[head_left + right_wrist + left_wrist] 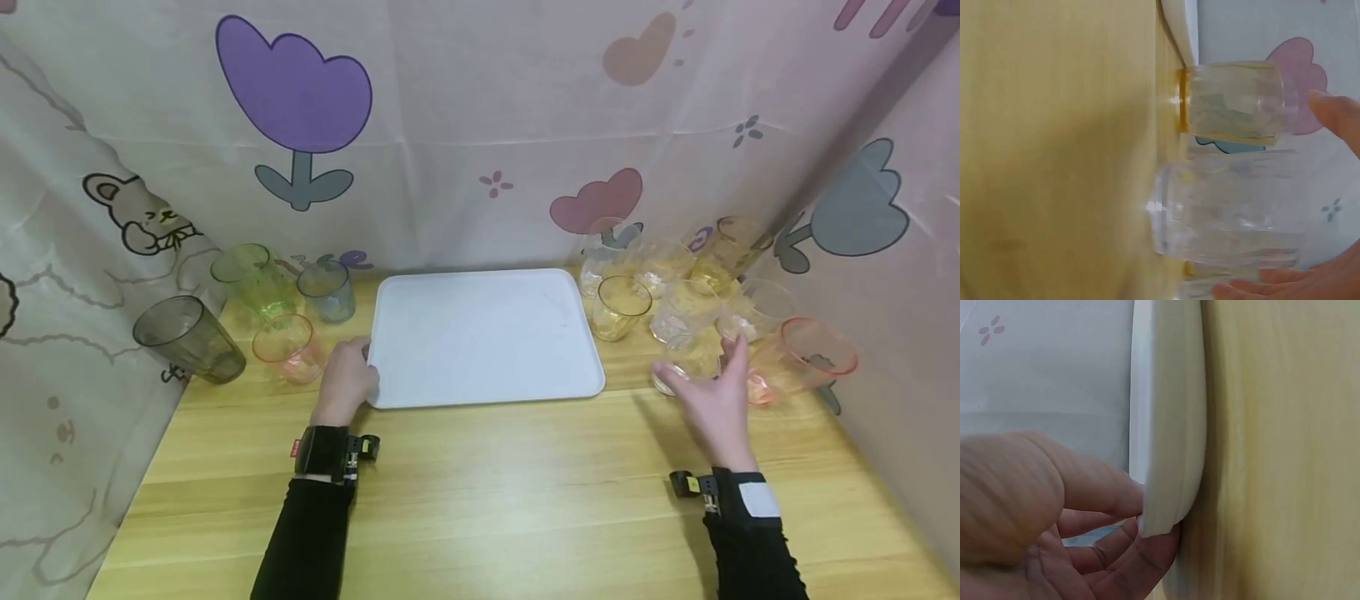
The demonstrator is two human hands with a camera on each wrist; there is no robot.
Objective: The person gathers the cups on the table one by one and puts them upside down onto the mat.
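My left hand (347,383) grips the left edge of a white rectangular tray (487,337) on the table. In the left wrist view the thumb lies on the rim of the tray (1175,425), with fingers curled under it. On the right side, my right hand (716,412) spreads thumb and fingers to either side of a clear glass (688,354). The right wrist view shows this clear glass (1235,206) upright, with a gap between it and the thumb (1338,119). A small amber glass (618,312) stands just beyond, near the tray's right edge.
Left of the tray stand a dark grey tumbler (191,342), a green one (258,287), a pink cup (288,354) and a blue-grey cup (327,296). Several clear glasses, a yellow tumbler (723,258) and a pink-rimmed tumbler (802,367) crowd the right. A patterned curtain (450,125) hangs behind.
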